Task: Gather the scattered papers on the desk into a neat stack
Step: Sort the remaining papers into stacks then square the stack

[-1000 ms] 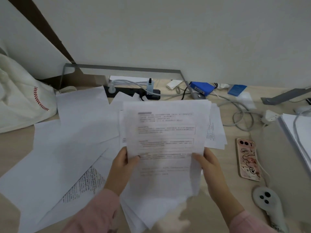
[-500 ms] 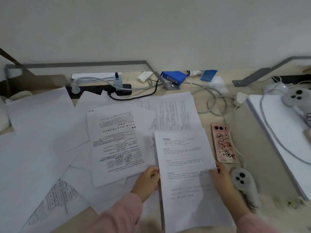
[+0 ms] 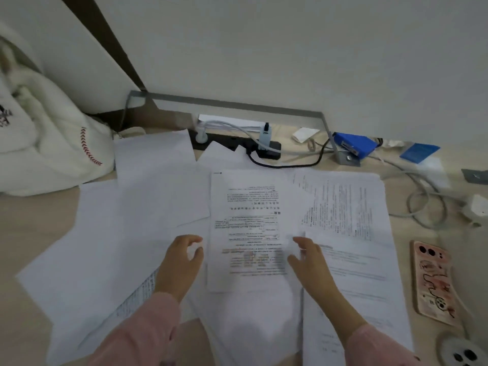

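We bracket printed sheet (image 3: 248,228) between fingers: left hand (image 3: 182,262), right hand (image 3: 309,262) loosely curled, gripping nothing, poised to square edges.

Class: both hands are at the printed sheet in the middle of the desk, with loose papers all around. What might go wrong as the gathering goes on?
1. Sheets overlap at many angles; pulling the middle printed sheet may drag or crease those beneath.
2. A far sheet lies over the power strip and near the black cable; sweeping it could snag a plug.
3. The phone lies close beside the right sheet and might get knocked.
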A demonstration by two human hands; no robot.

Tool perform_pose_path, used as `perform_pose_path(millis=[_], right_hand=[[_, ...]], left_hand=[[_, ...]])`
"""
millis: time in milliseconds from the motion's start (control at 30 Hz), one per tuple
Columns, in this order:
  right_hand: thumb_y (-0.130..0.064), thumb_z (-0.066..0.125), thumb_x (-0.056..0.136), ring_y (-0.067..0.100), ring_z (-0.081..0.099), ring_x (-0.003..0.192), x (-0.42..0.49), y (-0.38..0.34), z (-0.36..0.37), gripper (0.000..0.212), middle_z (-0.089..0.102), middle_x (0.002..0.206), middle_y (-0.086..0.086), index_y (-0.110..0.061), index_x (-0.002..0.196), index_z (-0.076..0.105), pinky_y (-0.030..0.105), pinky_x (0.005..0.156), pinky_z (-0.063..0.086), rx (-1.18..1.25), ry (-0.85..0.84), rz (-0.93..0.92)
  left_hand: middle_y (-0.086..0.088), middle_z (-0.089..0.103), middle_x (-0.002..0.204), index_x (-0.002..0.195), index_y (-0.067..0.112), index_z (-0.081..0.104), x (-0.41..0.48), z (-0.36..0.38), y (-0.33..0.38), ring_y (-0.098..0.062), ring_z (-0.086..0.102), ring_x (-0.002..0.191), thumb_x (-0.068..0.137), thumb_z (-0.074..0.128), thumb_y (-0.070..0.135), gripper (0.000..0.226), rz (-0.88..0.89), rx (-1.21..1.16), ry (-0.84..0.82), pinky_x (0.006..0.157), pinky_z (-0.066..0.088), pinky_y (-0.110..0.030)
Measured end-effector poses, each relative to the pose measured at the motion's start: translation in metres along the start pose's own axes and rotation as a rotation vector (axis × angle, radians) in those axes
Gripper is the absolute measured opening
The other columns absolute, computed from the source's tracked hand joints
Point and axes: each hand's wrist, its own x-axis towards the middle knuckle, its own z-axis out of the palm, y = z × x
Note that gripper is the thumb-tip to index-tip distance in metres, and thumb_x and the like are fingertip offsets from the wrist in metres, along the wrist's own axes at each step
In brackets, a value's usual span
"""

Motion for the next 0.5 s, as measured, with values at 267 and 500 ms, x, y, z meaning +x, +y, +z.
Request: perform_pose_path(millis=[267,500], right_hand=[[-0.024,0.073,0.075,0.037,0.030,0.128,0.028,-0.026,0.038,0.076,0.033,0.139,0.022,-0.008,0.139,0.033,0.042,0.108,0.026,-0.130,0.171,0.201],[-0.033,0.076,0.070,0.037,0.042,0.119,0.034,-0.022,0.048,0.076,0.046,0.129,0.020,-0.008,0.131,0.038,0.042,0.100,0.035,-0.245,0.243,0.244]], left_hand=[[-0.009,0.011,0.158,0.147,0.012,0.019,0.064,-0.047,-0.039,-0.024,0.015,0.145,0.095,0.040,0.035,0.060,0.076,0.749,-0.084,0.113,0.022,-0.035],[-0.025,0.052,0.126,0.130,0.002,0.047,0.089,-0.041,-0.046,-0.032,0.062,0.100,0.072,0.071,0.027,0.067,0.175,0.859,-0.150,0.064,0.055,-0.034]])
